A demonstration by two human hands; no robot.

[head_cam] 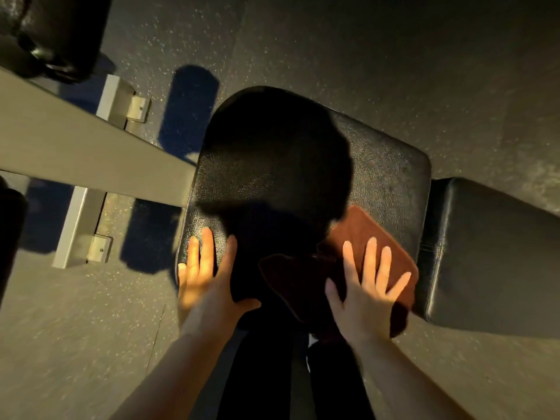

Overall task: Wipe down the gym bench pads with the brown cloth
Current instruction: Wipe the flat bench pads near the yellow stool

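Head camera, looking straight down, shows the right hand (pixel 368 286) spread flat with its fingers straight and splayed, pressing the brown cloth (pixel 363 237) onto the seat pad (pixel 391 177) of the bench. The cloth lies partly folded at the pad's near right corner, its lit half under the fingers and its darker half reaching left into the shadow cast across the pad. The left hand (pixel 206 277) is also flat and open, palm down on the bare pad at the near left edge, holding nothing; it looks to be bracing the body. To the right, just across a narrow gap, lies the second pad (pixel 491 256) of the bench, with no cloth on it. A pale metal frame bar (pixel 91 147) runs off from the seat pad's left side, with bolted feet on the speckled floor (pixel 333 40). The step in hand appears to be wiping the seat pad, with the cloth at its near right part. Judging from this, the next move calls for keeping the palm pressed down and sweeping the cloth over the far and left parts of the pad, then carrying it across the gap to the second pad.
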